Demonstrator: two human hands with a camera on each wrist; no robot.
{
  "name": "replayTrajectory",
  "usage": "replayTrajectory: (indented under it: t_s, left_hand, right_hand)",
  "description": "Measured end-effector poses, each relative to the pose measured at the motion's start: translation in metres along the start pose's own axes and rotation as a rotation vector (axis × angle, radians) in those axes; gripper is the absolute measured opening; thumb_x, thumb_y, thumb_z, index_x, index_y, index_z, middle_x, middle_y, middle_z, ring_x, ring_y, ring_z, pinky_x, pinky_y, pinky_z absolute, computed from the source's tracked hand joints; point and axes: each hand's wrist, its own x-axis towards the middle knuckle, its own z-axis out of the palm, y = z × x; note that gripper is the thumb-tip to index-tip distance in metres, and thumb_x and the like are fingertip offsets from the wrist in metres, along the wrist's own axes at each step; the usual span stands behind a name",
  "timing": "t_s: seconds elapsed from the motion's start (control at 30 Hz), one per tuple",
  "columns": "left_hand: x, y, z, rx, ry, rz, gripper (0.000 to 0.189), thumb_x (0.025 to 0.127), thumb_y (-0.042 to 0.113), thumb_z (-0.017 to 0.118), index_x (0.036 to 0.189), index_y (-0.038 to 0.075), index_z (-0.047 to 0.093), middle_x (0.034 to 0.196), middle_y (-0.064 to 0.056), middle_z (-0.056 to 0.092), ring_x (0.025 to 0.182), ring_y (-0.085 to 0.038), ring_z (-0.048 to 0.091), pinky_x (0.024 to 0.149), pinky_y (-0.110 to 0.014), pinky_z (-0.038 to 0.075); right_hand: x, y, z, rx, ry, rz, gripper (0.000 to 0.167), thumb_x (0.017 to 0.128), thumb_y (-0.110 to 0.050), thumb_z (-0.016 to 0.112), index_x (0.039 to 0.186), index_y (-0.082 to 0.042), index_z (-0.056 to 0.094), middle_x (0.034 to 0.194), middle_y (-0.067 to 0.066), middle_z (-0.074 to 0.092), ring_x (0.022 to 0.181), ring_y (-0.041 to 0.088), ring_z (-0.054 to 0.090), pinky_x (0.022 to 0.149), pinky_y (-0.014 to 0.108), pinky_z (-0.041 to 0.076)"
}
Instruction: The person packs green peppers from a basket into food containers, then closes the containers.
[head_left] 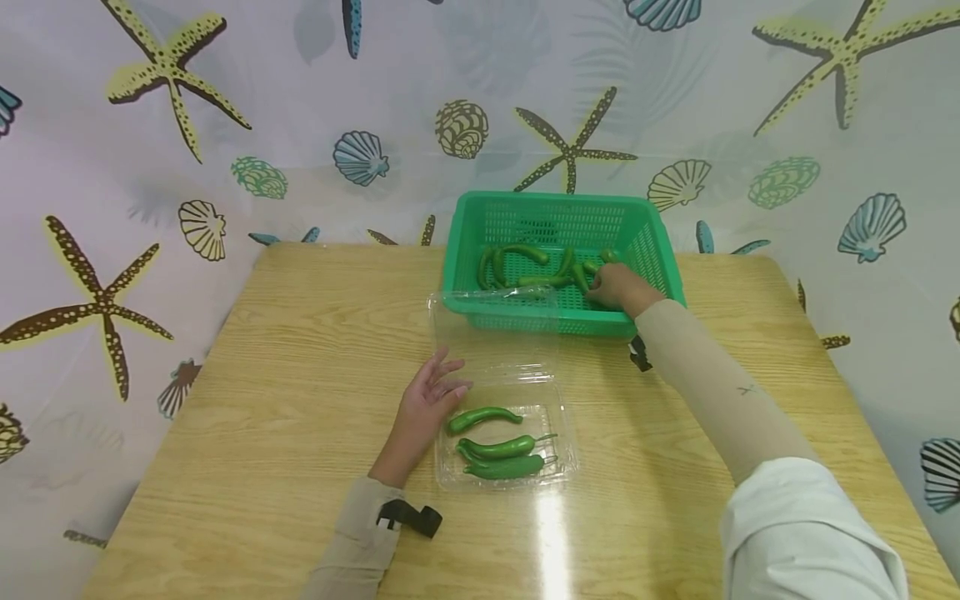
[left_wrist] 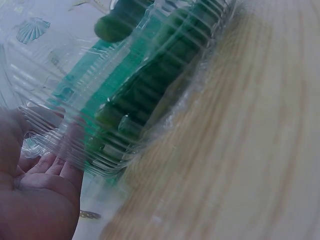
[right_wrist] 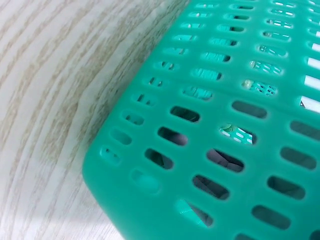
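Observation:
A clear plastic clamshell container (head_left: 566, 417) lies with its lid raised on the table. Several green chili peppers (head_left: 495, 448) sit in its base; the left wrist view shows them through the ribbed wall. My left hand (head_left: 427, 408) rests against the container's left side near the hinge, fingers extended and slightly spread. Behind it is a green plastic basket (head_left: 555, 321) with more green chili peppers (head_left: 525, 250) inside. Reaching over its front right side, my right hand (head_left: 622, 287) has curled fingers pinching a green chili pepper (head_left: 580, 277); the fingertips are partly hidden.
A wooden table (head_left: 300, 350) carries both containers. Behind and beside it hangs a cloth (head_left: 405, 100) printed with starfish and shells. The slotted basket wall (right_wrist: 150, 120) fills most of the right wrist view. The clear lid (head_left: 495, 325) overlaps the basket's front left part.

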Motion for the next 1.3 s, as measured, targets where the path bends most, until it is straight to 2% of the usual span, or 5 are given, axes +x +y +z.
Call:
replayTrajectory:
  t_s: [0.4, 0.5, 0.67, 0.8, 1.3]
  left_hand:
    - [0.000, 0.002, 0.002, -0.015, -0.006, -0.007, 0.067, 0.091, 0.002, 0.058, 0.147, 0.009, 0.022, 0.138, -0.026, 0.037, 0.115, -0.032, 0.051, 0.093, -0.029, 0.047]
    - [0.000, 0.002, 0.002, -0.012, -0.006, -0.006, 0.067, 0.091, 0.002, 0.058, 0.147, 0.009, 0.022, 0.138, -0.025, 0.037, 0.115, -0.032, 0.051, 0.093, -0.028, 0.047]
    - [0.000, 0.003, 0.001, -0.013, -0.007, -0.011, 0.066, 0.091, 0.001, 0.058, 0.146, 0.009, 0.023, 0.138, -0.025, 0.037, 0.116, -0.034, 0.050, 0.093, -0.029, 0.047]
    - [0.000, 0.003, 0.001, -0.014, -0.010, -0.017, 0.066, 0.091, 0.001, 0.058, 0.146, 0.009, 0.023, 0.139, -0.025, 0.036, 0.116, -0.035, 0.050, 0.094, -0.030, 0.047]
    - [-0.002, 0.006, 0.002, -0.011, 0.005, -0.025, 0.066, 0.090, 0.000, 0.058, 0.146, 0.008, 0.023, 0.138, -0.025, 0.038, 0.115, -0.034, 0.050, 0.094, -0.029, 0.046]
  right_hand:
    - [-0.004, 0.002, -0.003, 0.044, 0.083, 0.006, 0.045, 0.093, -0.022, 0.057, 0.053, -0.014, 0.038, 0.049, -0.005, 0.022, 0.045, 0.010, 0.021, 0.045, 0.027, 0.027]
    - [-0.005, 0.003, -0.002, 0.044, 0.122, 0.004, 0.037, 0.092, -0.023, 0.059, 0.059, -0.008, 0.050, 0.052, -0.001, 0.035, 0.048, 0.012, 0.030, 0.046, 0.028, 0.031]
    - [-0.010, 0.000, -0.003, 0.052, 0.171, -0.009, 0.032, 0.090, -0.025, 0.060, 0.103, 0.005, 0.063, 0.099, 0.020, 0.062, 0.080, 0.028, 0.057, 0.068, 0.042, 0.049]
    - [-0.020, -0.004, -0.007, 0.097, 0.226, -0.047, 0.039, 0.089, -0.022, 0.062, 0.112, 0.009, 0.056, 0.112, 0.025, 0.058, 0.098, 0.036, 0.057, 0.081, 0.048, 0.049]
    - [-0.070, -0.014, -0.017, 0.309, 0.428, -0.156, 0.030, 0.089, -0.021, 0.061, 0.109, 0.001, 0.054, 0.102, 0.017, 0.060, 0.094, 0.029, 0.057, 0.080, 0.045, 0.049]
